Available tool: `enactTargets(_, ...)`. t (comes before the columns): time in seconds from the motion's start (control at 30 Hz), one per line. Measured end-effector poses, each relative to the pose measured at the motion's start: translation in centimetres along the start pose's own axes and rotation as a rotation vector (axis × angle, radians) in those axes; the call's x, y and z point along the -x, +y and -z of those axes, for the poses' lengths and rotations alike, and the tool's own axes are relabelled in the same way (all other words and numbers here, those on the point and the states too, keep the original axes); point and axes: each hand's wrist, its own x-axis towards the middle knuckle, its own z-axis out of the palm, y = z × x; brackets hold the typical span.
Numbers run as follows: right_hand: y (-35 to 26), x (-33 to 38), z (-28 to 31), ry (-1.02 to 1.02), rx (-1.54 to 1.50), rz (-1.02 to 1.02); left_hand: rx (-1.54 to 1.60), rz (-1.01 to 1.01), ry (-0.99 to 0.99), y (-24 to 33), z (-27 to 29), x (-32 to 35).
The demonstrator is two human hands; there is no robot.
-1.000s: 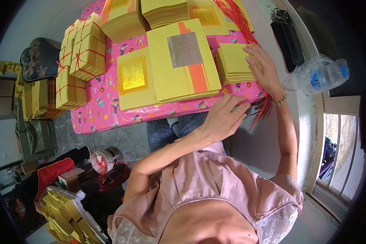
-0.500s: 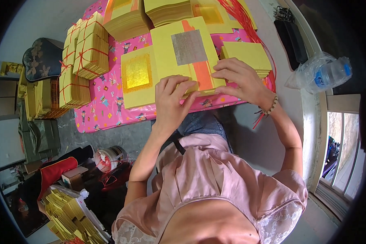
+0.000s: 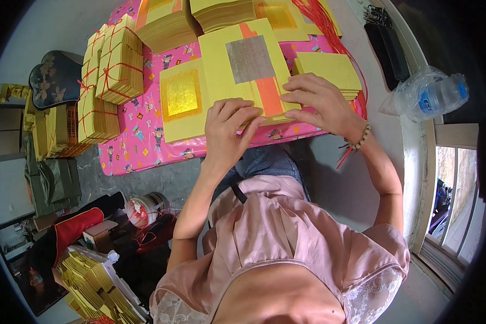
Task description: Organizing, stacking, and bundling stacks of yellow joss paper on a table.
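Observation:
A yellow paper sheet (image 3: 221,59) with a silver foil square (image 3: 250,58) and an orange stripe lies in front of me on the pink table. Its near edge is turned up into a narrow fold. My left hand (image 3: 229,125) pinches that edge left of the stripe, fingers on top and thumb at the near side. On the stripe's right, my right hand (image 3: 324,105), with a beaded bracelet at the wrist, holds the same edge between curved fingers and thumb. Partly under the sheet, at its left, lies another yellow sheet (image 3: 182,97) with a gold foil square.
Yellow paper bundles (image 3: 119,70) tied with red string stand at the table's left. Thick paper stacks (image 3: 164,27) sit at the back, a smaller folded stack (image 3: 329,70) to the right. Red strings (image 3: 321,24) hang there. A plastic bottle (image 3: 443,100) lies on the right ledge.
Both hands stay on the near edge of the sheet, with only slight finger movement. My left thumb has shifted a little along the fold, and the view has moved slightly.

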Motion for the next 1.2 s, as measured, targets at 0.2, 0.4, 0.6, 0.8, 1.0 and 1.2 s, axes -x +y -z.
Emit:
enactTargets(0.2, -0.11, -0.38, 0.27, 0.01, -0.033, -0.004, 0.034, 0.032, 0.013, 0.06, 0.13, -0.15)
enactTargets(0.4, -0.27, -0.46, 0.29, 0.031, -0.06, -0.021, 0.046, 0.046, 0.014, 0.03, 0.21, -0.16)
enactTargets(0.6, -0.22, -0.53, 0.05, 0.065, -0.059, -0.009, 0.081, 0.052, 0.046, -0.05, -0.02, -0.13)
enactTargets(0.8, -0.19, -0.66, -0.04, 0.102, -0.052, 0.005, 0.089, 0.06, 0.064, 0.04, 0.01, -0.33)
enactTargets(1.0, -0.19, -0.74, 0.1, 0.102, -0.059, -0.003, 0.084, 0.067, 0.061, 0.08, -0.05, -0.51)
enactTargets(1.2, -0.31, -0.66, 0.05, 0.104, -0.059, -0.001, 0.082, 0.069, 0.068, 0.18, 0.0, -0.41)
